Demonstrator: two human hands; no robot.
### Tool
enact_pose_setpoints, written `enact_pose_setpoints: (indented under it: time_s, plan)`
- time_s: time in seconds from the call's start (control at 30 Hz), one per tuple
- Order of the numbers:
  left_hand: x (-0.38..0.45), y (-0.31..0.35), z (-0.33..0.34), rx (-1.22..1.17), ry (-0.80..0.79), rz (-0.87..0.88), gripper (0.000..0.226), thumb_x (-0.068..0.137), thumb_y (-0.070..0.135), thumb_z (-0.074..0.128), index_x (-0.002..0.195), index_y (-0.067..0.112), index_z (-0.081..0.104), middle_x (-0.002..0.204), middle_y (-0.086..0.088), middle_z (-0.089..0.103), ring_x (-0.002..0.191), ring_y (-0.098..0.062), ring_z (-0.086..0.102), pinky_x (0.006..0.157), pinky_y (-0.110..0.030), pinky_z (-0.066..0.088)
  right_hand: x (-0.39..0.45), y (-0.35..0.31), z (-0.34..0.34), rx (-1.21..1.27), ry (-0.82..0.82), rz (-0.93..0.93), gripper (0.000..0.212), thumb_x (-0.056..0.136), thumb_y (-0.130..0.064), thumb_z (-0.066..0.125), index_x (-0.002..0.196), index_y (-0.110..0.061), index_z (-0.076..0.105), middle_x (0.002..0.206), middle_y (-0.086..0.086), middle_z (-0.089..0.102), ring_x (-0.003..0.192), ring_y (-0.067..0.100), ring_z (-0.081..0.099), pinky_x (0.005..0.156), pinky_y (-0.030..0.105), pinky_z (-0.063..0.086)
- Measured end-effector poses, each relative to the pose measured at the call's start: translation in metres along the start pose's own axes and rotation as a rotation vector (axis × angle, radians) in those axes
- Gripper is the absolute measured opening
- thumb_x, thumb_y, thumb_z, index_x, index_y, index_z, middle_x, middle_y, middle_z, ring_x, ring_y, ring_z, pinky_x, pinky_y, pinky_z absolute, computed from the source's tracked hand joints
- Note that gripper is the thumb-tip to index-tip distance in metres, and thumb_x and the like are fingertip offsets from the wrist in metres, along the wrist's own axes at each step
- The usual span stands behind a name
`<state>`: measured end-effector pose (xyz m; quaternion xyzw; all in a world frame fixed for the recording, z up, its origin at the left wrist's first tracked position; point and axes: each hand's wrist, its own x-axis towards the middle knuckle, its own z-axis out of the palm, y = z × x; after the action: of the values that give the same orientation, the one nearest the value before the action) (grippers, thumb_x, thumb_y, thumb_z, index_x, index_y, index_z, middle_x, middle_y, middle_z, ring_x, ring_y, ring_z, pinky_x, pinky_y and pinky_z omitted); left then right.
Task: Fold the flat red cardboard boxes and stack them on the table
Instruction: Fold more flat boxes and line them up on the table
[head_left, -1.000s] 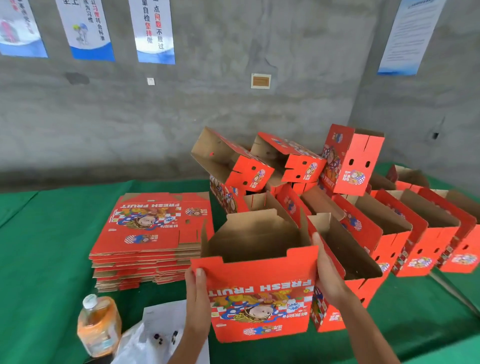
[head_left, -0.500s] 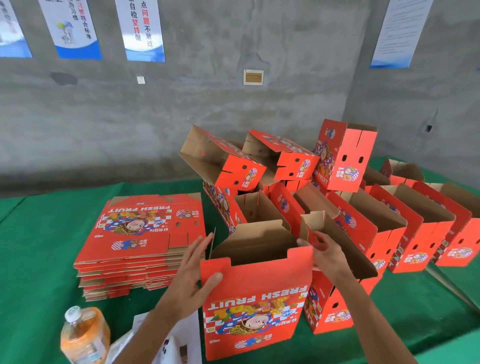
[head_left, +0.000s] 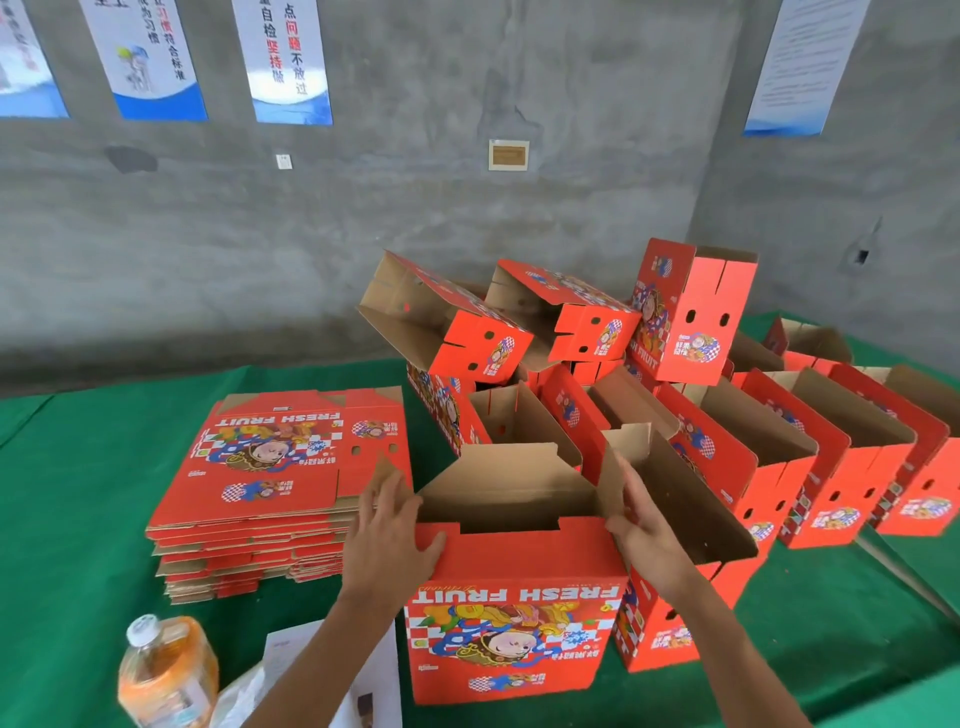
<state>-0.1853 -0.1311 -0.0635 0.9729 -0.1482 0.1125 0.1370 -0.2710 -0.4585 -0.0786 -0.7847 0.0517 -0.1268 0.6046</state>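
Note:
A red "FRESH FRUIT" cardboard box (head_left: 514, 613) stands upright and open-topped on the green table (head_left: 78, 493) in front of me. My left hand (head_left: 392, 530) lies with straight fingers against the box's upper left corner and its brown side flap. My right hand (head_left: 641, 514) presses with straight fingers on the right brown flap at the top corner. To the left lies a stack of flat red boxes (head_left: 280, 467). Behind and to the right stands a pile of folded red boxes (head_left: 691, 415).
An orange drink bottle (head_left: 166, 675) with a white cap and white papers (head_left: 332, 675) sit at the near left edge. A row of open folded boxes (head_left: 841, 467) runs to the right. A grey concrete wall with posters rises behind the table.
Both hands have left the box's front panel edges and moved up to the side flaps at the top. The box now stands lower and closer on the table.

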Motion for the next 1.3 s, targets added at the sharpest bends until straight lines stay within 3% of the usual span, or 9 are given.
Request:
enact_pose_setpoints:
  time_s: [0.13,0.3,0.53,0.7,0.83,0.97,1.1,1.23,1.3]
  plan:
    - [-0.001,0.026,0.013,0.011,0.033,0.252,0.073,0.102,0.014,0.051,0.166,0.023,0.017,0.168,0.009,-0.026,0.154,-0.017,-0.028,0.13,-0.034,0.015,-0.008,0.002,0.019,-0.132,-0.049,-0.088,0.062,0.107,-0.012,0.053,0.149,-0.056,0.042,0.159,-0.03,0.034,0.142,-0.013,0.034,0.103,0.014,0.046]
    - [-0.002,0.024,0.016,-0.25,0.023,0.471,0.083,0.097,-0.005,0.052,0.164,0.031,0.019,0.171,0.017,-0.011,0.158,-0.007,-0.002,0.112,-0.017,0.041,-0.009,-0.003,0.03,-0.191,0.138,-0.091,0.042,0.1,-0.072,0.044,0.138,-0.058,0.053,0.145,-0.037,0.046,0.138,-0.015,0.036,0.109,0.023,0.031]
    - [0.01,0.024,0.018,-0.631,0.025,0.214,0.059,0.098,0.027,0.069,0.15,0.035,0.042,0.153,0.019,0.04,0.141,-0.002,0.034,0.119,-0.032,0.037,0.018,-0.022,0.032,-0.24,0.053,-0.066,0.028,0.109,-0.04,0.047,0.131,-0.053,0.057,0.142,-0.028,0.043,0.135,-0.006,0.038,0.113,0.032,0.034]
    - [0.041,0.032,0.007,-0.761,0.064,0.096,0.028,0.108,0.041,0.04,0.11,0.031,0.067,0.119,0.014,0.059,0.121,-0.012,0.048,0.105,-0.036,0.038,0.036,-0.033,0.034,-0.285,-0.036,-0.054,0.042,0.112,-0.024,0.038,0.126,-0.053,0.065,0.146,-0.021,0.044,0.142,0.006,0.034,0.12,0.036,0.029]
    - [0.047,0.023,0.01,-0.747,-0.052,0.205,0.03,0.113,0.021,0.037,0.128,0.033,0.06,0.118,0.005,0.059,0.11,-0.013,0.054,0.096,-0.037,0.047,0.041,-0.033,0.03,-0.405,-0.166,-0.02,0.056,0.104,-0.024,0.052,0.137,-0.068,0.041,0.134,-0.016,0.045,0.13,0.012,0.038,0.109,0.037,0.031]
    - [0.043,0.019,0.033,-0.204,-0.169,0.326,0.065,0.105,0.012,0.044,0.16,0.041,0.023,0.169,0.016,0.012,0.151,-0.013,0.018,0.126,-0.049,0.018,0.039,-0.021,0.039,-0.62,-0.201,-0.063,0.095,0.086,-0.034,0.066,0.148,-0.072,0.004,0.141,-0.014,0.036,0.13,0.011,0.039,0.106,0.037,0.039]
    - [0.047,0.016,0.032,-0.455,-0.097,0.121,0.101,0.091,0.01,0.07,0.163,0.039,0.006,0.171,0.008,0.009,0.155,-0.02,0.013,0.125,-0.054,0.022,0.039,-0.005,0.041,-0.548,-0.103,-0.097,0.117,0.082,-0.022,0.075,0.156,-0.059,-0.007,0.154,-0.025,0.029,0.137,-0.001,0.028,0.113,0.03,0.03]
    - [0.045,0.004,0.028,-0.63,-0.175,0.136,0.071,0.099,0.012,0.065,0.153,0.045,0.033,0.154,0.014,0.042,0.14,-0.014,0.04,0.115,-0.034,0.04,0.028,-0.001,0.037,-0.402,-0.016,-0.082,0.064,0.1,-0.036,0.056,0.134,-0.082,0.027,0.136,-0.048,0.038,0.13,-0.019,0.03,0.105,-0.001,0.018]
    - [0.045,0.004,0.024,-0.752,-0.159,0.07,0.05,0.106,0.015,0.053,0.129,0.06,0.05,0.133,0.025,0.053,0.122,-0.006,0.052,0.095,-0.02,0.047,0.023,-0.001,0.038,-0.23,0.052,0.006,0.037,0.098,-0.055,0.043,0.127,-0.079,0.046,0.136,-0.042,0.049,0.133,-0.011,0.04,0.115,0.012,0.024]
